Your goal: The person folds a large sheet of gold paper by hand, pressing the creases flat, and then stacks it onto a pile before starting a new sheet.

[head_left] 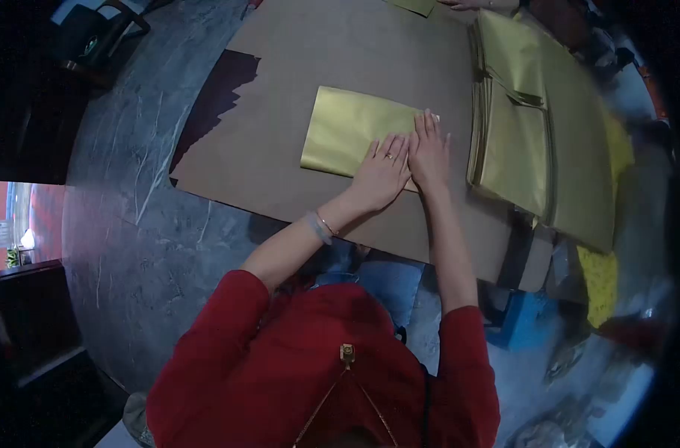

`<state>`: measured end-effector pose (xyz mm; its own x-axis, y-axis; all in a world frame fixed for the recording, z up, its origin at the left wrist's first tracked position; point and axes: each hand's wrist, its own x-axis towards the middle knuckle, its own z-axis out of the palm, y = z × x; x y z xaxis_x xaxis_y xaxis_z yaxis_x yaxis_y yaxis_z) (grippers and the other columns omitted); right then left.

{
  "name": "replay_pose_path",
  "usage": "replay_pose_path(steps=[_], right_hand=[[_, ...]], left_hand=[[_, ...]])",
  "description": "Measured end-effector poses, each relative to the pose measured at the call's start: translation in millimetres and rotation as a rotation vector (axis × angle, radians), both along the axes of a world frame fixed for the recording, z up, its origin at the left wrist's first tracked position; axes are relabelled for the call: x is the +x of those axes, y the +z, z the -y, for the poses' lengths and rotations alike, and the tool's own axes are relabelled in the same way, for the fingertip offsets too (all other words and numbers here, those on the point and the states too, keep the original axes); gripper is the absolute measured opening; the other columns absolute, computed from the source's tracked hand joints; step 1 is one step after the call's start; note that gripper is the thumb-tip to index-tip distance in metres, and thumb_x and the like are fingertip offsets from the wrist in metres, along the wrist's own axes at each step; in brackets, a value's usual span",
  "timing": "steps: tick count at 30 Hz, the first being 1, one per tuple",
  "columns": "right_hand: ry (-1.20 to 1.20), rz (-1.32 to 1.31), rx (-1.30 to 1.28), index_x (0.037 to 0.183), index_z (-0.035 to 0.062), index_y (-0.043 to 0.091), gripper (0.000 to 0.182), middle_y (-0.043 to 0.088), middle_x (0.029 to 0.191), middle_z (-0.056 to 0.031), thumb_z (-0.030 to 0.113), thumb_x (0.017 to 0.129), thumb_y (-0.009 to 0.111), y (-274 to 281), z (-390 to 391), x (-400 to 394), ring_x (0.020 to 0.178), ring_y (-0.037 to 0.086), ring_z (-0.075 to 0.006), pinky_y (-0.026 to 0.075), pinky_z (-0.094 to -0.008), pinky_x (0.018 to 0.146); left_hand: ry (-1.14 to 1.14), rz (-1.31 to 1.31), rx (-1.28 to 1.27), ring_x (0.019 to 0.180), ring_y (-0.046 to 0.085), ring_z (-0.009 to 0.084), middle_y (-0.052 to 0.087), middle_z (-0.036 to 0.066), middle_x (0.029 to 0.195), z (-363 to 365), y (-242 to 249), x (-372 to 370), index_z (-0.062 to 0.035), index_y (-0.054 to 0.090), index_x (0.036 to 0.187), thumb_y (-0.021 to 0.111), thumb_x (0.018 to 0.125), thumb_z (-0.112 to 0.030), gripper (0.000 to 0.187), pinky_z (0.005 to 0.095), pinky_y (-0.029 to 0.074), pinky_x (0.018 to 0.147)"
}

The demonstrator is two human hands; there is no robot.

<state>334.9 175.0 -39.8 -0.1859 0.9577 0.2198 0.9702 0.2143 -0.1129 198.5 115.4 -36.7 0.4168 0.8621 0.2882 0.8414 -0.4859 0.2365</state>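
Observation:
A gold sheet (347, 127), which looks folded, lies flat on the brown tabletop (280, 149) in front of me. My left hand (383, 168), with a ring and a bracelet at the wrist, rests on its lower right part, fingers stretched out. Right beside it, my right hand (429, 153) lies flat along the sheet's right edge, fingers extended toward the far side. The two hands touch or nearly touch at the thumbs. Part of the sheet's right end is hidden beneath them.
A thick stack of gold sheets (515, 149) fills the table's right side. At the far edge lies another gold piece (414, 6), near another person's hand (467, 4). Dark torn covering (213, 104) shows at the left corner. A blue object (523, 321) stands below the table's right end.

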Motion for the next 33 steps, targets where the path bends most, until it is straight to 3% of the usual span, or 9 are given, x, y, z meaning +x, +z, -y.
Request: replay_pose_path(steps=[2,6,9,17,20,21,33], right_hand=[[0.019,-0.016,0.003,0.139,0.011,0.035,0.046,0.029,0.148,-0.0094,0.027,0.097,0.032,5.2,2.3,0.0,0.137,0.025,-0.026,0.023,-0.0529,0.109],[-0.015,-0.03,0.027,0.138,0.0144,0.038,0.045,0.03,0.148,-0.0062,0.028,0.096,0.033,-0.3,1.1,-1.0,0.138,0.024,-0.0219,0.018,-0.0488,0.112],[-0.01,-0.064,0.02,0.139,0.0145,0.038,0.045,0.03,0.148,-0.0058,0.028,0.096,0.034,2.6,3.3,-1.6,0.137,0.025,-0.0218,0.018,-0.0488,0.112],[-0.019,-0.044,-0.02,0.141,0.0143,0.035,0.046,0.027,0.149,-0.0066,0.029,0.097,0.033,5.4,2.7,-1.3,0.138,0.024,-0.0231,0.018,-0.0488,0.112],[-0.023,-0.065,-0.059,0.141,0.0147,0.033,0.047,0.027,0.149,-0.0063,0.029,0.097,0.032,4.6,0.7,-0.6,0.139,0.022,-0.0227,0.017,-0.0486,0.112],[-0.022,-0.052,-0.022,0.142,0.0154,0.032,0.047,0.027,0.149,-0.0054,0.03,0.097,0.03,2.0,1.0,-0.3,0.139,0.022,-0.0222,0.016,-0.0481,0.112],[-0.016,-0.081,-0.011,0.141,0.015,0.034,0.046,0.028,0.149,-0.0054,0.03,0.098,0.027,1.3,2.5,-0.2,0.138,0.022,-0.022,0.016,-0.0482,0.113]], left_hand=[[-0.022,-0.001,0.003,0.135,0.026,0.0319,0.032,0.019,0.144,-0.9,-2.6,-1.2,0.003,0.031,0.139,0.04,0.094,-0.038,0.061,0.0486,0.021,0.109],[-0.072,-0.005,-0.108,0.138,0.019,0.032,0.024,0.019,0.148,-6.6,-6.0,-5.2,0.0024,0.02,0.143,0.038,0.088,-0.059,0.085,0.0484,0.017,0.111],[-0.068,-0.017,-0.135,0.139,0.019,0.0317,0.024,0.019,0.148,-7.3,-3.7,-5.4,0.0015,0.02,0.143,0.04,0.085,-0.063,0.089,0.0476,0.017,0.111],[0.061,0.047,-0.075,0.136,0.026,0.0304,0.03,0.017,0.144,2.0,-0.1,-14.5,0.0014,0.029,0.139,0.048,0.083,-0.061,0.087,0.0448,0.021,0.11],[0.138,0.098,-0.075,0.136,0.025,0.0311,0.03,0.019,0.144,7.7,-0.5,-23.6,0.0028,0.028,0.14,0.05,0.082,-0.06,0.088,0.0443,0.021,0.11],[0.166,0.089,-0.118,0.138,0.021,0.0286,0.024,0.017,0.148,9.7,-0.5,-27.4,0.0017,0.026,0.141,0.054,0.08,-0.057,0.089,0.0439,0.021,0.111],[0.453,-0.015,-0.129,0.137,0.021,0.0318,0.024,0.019,0.148,28.3,4.0,-94.7,0.0044,0.025,0.14,0.047,0.083,-0.061,0.089,0.0454,0.021,0.111]])
